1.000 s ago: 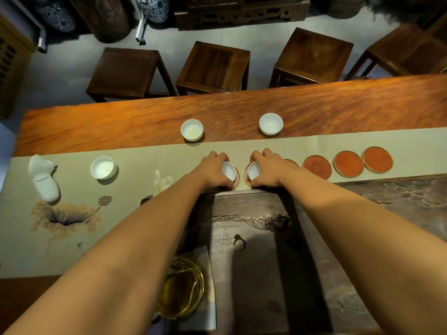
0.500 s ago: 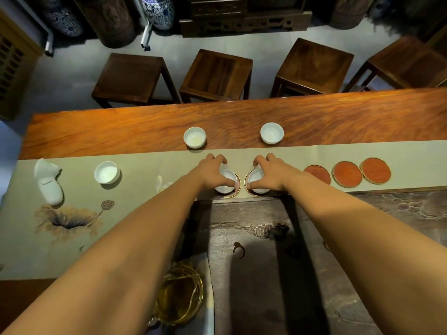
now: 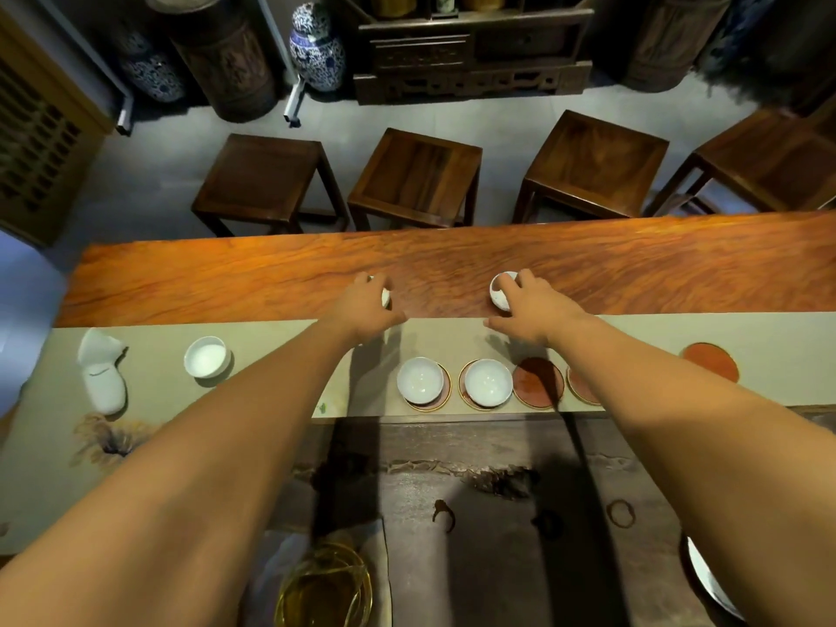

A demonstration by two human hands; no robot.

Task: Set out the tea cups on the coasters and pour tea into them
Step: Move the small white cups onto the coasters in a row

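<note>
Wood table [image 3: 452,264], four stools behind; my left hand [image 3: 362,305] hides its cup (grip unclear), right hand [image 3: 534,310] fingers curl on a white cup [image 3: 500,289].

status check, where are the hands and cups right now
Left hand over far cup, right hand fingers on other far cup. Two cups on coasters. Three coasters bare. Nothing in the way.
</note>
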